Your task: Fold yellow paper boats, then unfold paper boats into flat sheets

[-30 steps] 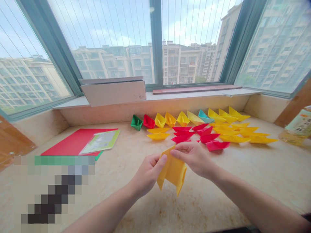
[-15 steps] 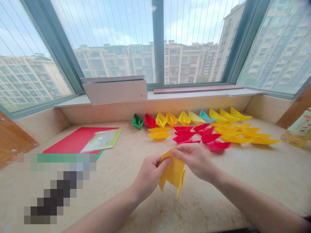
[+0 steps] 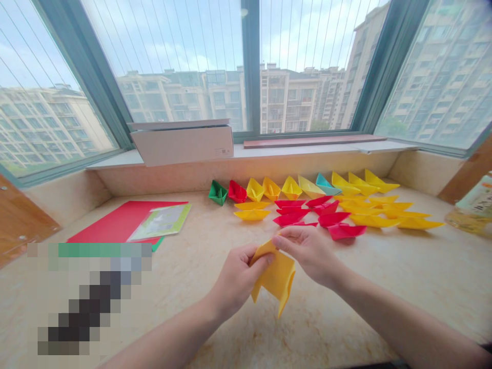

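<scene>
The left hand and right hand each pinch the top of a folded sheet of yellow origami paper between thumb and fingers, holding it in the air above the marble countertop, the two hands almost meeting (the paper hides the fingertips, so their exact grip is hard to make out). Beyond them lie rows of paper boats, mostly yellow and red, and to the left a printed booklet rests on a red sheet. A pixelated patch hides the counter's lower left.
</scene>
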A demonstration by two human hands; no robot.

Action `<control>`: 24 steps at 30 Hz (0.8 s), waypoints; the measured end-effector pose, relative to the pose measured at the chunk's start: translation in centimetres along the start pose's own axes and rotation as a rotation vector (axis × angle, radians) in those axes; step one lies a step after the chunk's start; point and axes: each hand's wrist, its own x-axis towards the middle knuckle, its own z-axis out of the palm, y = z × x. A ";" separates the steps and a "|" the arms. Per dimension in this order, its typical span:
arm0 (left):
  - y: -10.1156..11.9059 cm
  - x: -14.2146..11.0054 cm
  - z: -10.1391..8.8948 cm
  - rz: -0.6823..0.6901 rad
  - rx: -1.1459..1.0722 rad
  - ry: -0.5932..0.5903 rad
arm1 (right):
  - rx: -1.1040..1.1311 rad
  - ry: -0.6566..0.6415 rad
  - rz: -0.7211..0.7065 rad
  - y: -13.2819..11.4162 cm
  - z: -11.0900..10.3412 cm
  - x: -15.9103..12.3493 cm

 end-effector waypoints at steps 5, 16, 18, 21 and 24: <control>0.2 -0.2 0.1 -0.005 0.004 -0.017 | -0.031 0.028 -0.035 -0.4 0.2 -0.3; 0.6 -0.7 0.5 0.019 -0.092 0.004 | -0.070 0.017 -0.046 -0.6 0.0 -0.4; 0.5 -0.6 0.5 0.032 -0.060 0.042 | -0.030 0.012 -0.024 -0.6 0.0 -0.4; 0.7 -0.5 0.3 0.048 0.001 0.075 | 0.009 -0.015 0.016 -0.7 0.1 -0.3; 1.0 -0.5 0.3 0.069 0.071 0.085 | 0.008 -0.040 0.035 -0.7 0.0 -0.2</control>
